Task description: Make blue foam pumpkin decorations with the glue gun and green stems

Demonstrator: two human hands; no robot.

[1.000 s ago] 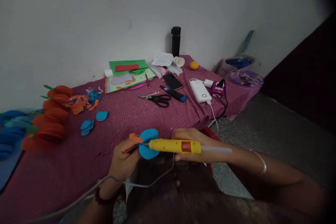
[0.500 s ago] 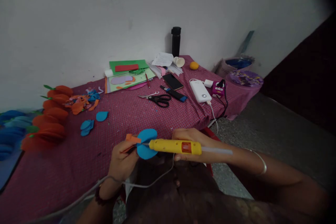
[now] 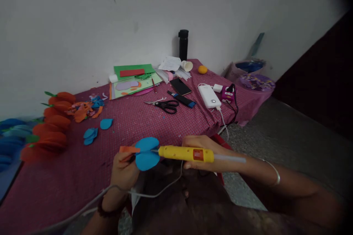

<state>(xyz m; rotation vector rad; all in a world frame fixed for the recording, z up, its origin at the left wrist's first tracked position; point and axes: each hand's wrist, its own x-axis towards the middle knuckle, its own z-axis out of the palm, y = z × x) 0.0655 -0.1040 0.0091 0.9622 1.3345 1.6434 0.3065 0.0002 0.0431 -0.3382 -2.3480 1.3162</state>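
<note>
Shifted leftward, the blue piece (image 3: 147,160), held with an orange strip (image 3: 129,149) in the left hand (image 3: 123,173), sits at the tip of the glue gun (image 3: 183,153), which the right hand (image 3: 211,143) grips and should steady.

A black flip-top bottle (image 3: 183,46) stands upright at the back of the desk (image 3: 132,117), near the pale wall (image 3: 71,25). Just beside its base a cream paper cup (image 3: 188,66) lies on its side, with an orange fruit (image 3: 202,69) to the right. Nearer the front, a dark smartphone (image 3: 180,86) lies flat. A white power bank (image 3: 209,96) has a white cable (image 3: 224,123) plugged into its near end; beside it, a white charger (image 3: 217,88) touches a purple socket block (image 3: 227,94).
</note>
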